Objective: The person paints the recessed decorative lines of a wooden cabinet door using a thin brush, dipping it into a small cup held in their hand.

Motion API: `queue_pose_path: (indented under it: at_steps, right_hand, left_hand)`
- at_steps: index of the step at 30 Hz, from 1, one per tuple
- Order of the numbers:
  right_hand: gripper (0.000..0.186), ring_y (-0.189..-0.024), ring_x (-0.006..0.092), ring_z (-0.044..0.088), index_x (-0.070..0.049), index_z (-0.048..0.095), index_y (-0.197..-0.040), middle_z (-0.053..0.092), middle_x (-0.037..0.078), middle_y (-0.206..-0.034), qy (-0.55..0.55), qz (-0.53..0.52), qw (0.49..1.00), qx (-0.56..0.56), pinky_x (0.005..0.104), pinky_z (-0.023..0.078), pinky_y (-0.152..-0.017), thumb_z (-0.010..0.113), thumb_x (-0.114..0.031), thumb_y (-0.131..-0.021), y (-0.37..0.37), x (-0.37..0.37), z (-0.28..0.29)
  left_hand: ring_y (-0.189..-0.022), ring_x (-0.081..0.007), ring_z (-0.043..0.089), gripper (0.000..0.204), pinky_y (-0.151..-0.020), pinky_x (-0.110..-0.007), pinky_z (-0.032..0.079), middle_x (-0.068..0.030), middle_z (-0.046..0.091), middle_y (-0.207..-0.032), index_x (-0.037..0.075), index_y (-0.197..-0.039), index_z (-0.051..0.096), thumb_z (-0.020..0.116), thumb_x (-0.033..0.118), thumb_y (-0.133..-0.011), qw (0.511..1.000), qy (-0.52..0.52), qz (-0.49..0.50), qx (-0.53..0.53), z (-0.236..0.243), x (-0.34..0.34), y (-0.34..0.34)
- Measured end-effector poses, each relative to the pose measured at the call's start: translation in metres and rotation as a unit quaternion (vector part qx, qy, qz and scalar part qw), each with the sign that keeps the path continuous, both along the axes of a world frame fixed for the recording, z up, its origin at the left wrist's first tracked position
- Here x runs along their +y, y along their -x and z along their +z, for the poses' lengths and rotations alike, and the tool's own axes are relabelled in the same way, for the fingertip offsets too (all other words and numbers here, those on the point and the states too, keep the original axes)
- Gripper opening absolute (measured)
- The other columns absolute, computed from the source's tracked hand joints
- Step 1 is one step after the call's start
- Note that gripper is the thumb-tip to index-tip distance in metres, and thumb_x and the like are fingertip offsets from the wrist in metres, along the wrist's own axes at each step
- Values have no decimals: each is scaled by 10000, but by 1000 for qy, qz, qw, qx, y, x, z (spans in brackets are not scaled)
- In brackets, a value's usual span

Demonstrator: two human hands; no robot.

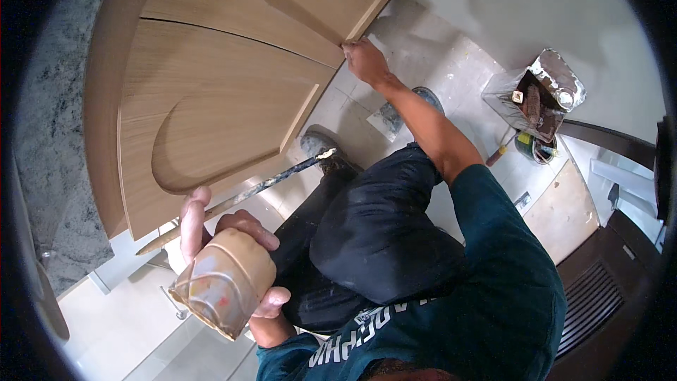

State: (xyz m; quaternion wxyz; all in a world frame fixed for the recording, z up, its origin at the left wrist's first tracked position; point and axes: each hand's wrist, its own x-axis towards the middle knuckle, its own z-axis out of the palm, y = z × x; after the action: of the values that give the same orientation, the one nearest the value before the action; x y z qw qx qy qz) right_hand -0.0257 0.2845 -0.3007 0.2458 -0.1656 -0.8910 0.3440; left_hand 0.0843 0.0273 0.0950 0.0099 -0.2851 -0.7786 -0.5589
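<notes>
My left hand (240, 229) is closed around a cut-off plastic bottle (226, 275), coated with beige paint-like stuff. Between its fingers lies a long thin paintbrush (264, 183), its wooden tip toward the lower left and its pale, smeared end toward my shoe. My right hand (367, 61) reaches forward, its fingers closed on the lower edge of a light wood cabinet door (321, 0). A second wood door (233, 106) sits beside it, nearer to me, with a narrow gap between them. The fingertips at the door edge are partly hidden.
A dark speckled countertop (53, 134) runs along the left. To the right stand an open, stained metal container (553, 74) with tools inside and a small can (532, 147). A tool with a reddish handle (499, 152) lies near them. My bent knee (388, 240) fills the middle.
</notes>
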Motion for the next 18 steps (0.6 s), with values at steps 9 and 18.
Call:
queue_pose_path:
  at_steps: [9,18]
  right_hand:
    - [200,-981,365,673,-65,716,-978,722,149,-968,-99,99,990,-29,475,578,-826,550,-135,-891,-1,46,-18]
    - [296,-1039,243,673,-113,707,-1147,739,79,-1064,268,111,956,-52,370,507,-945,483,-253,-1014,-29,68,-31]
  left_hand:
    - [-602,-159,614,1357,-638,-314,491,-251,544,-1306,-126,-1467,285,894,670,-552,1000,22,-16,-9,-1,-1,1]
    - [-606,-175,643,1249,-926,-399,464,-257,546,-1313,-149,-1389,402,839,712,-596,998,56,-11,16,-9,12,3]
